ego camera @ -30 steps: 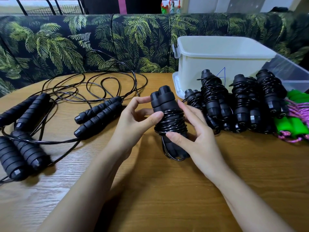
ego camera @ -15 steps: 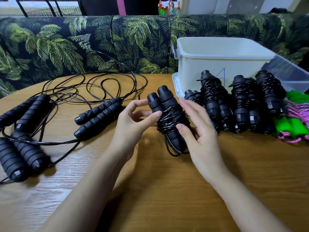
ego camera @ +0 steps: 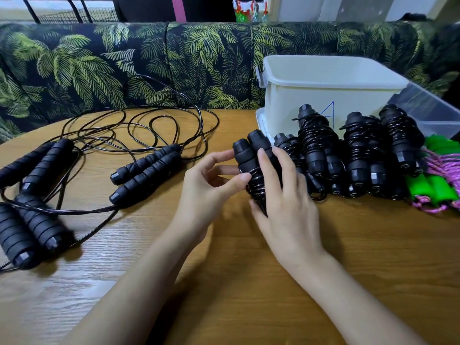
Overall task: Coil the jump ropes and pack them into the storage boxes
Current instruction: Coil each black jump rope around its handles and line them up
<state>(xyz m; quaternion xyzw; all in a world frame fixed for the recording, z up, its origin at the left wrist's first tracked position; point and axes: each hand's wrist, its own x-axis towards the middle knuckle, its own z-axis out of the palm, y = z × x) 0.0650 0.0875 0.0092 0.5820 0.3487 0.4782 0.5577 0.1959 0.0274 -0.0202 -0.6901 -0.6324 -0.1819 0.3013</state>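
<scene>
The right hand (ego camera: 291,207) is clasping the near-upright bundle (ego camera: 249,153), the left hand (ego camera: 206,192) pinching its coils, the box (ego camera: 323,95) waiting beyond-right.

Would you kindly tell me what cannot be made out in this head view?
The white storage box: head view, its near wall hides the inside.
The coiled rope: head view, the right hand covers its lower half.
The clear box: head view, cut off by the right edge.

Matt foam is being shown on handles (ego camera: 146,168), gloss on cord (ego camera: 154,120), wood grain on the table (ego camera: 249,282), smooth plastic on the box (ego camera: 323,95).
</scene>
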